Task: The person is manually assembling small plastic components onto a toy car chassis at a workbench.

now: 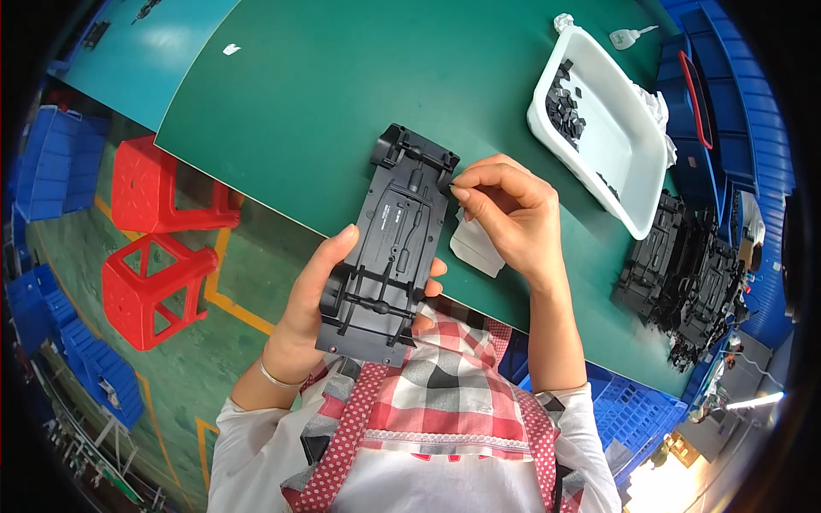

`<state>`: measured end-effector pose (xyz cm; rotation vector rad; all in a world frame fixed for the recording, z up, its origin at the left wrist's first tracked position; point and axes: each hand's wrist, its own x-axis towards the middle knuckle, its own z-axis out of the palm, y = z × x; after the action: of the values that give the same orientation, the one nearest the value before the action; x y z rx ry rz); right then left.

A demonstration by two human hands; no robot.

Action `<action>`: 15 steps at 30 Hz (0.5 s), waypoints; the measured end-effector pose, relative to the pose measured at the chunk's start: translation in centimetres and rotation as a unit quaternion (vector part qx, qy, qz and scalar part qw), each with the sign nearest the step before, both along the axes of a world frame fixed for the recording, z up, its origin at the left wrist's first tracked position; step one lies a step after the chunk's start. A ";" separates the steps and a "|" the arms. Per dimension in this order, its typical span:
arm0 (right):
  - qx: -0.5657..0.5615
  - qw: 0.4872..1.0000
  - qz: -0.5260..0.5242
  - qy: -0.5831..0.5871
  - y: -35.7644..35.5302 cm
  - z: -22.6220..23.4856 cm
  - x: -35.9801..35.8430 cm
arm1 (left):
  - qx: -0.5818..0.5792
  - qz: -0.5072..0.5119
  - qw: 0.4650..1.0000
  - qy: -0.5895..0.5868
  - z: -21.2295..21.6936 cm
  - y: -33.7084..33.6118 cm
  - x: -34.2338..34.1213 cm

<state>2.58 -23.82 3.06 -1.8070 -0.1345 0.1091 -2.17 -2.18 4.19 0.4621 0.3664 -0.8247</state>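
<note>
Head view: left grip (301, 315) clasping a long, black, ribbed plastic chassis (395, 235), right grip (454, 186) pinched closed right by the chassis's edge!

A thin, pale, rounded bangle (280, 378) circles the wrist just behind the bare left grip (306, 295), and farther back sits a loose white cloth sleeve (246, 449), matched by a second white cloth sleeve (592, 445) behind the bare right grip (520, 214). Between and behind the two grips spreads a red, white and black checked fabric apron (453, 389), edged with scalloped white lace trim (445, 441) and flanked by red straps with white polka dots (352, 423).
</note>
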 end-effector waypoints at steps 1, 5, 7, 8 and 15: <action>-0.004 1.000 0.000 -0.004 0.0 0.0 0.0 | 0.000 0.000 1.000 0.000 0.0 0.0 0.0; -0.013 1.000 -0.002 -0.018 0.1 0.0 -0.1 | 0.015 0.005 1.000 0.005 0.2 -0.2 0.0; -0.018 1.000 -0.004 -0.021 0.1 0.0 -0.1 | 0.017 0.009 1.000 0.008 0.2 -0.2 0.0; -0.024 0.999 -0.007 -0.025 0.1 0.0 -0.1 | 0.013 0.004 1.000 0.000 0.1 -0.1 0.0; -0.008 0.999 -0.013 -0.028 0.0 0.1 0.0 | 0.010 0.000 1.000 -0.010 0.0 0.0 0.0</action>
<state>2.54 -23.84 3.11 -1.8274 -0.1500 0.0410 -2.13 -2.22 4.22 0.4889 0.3564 -0.8165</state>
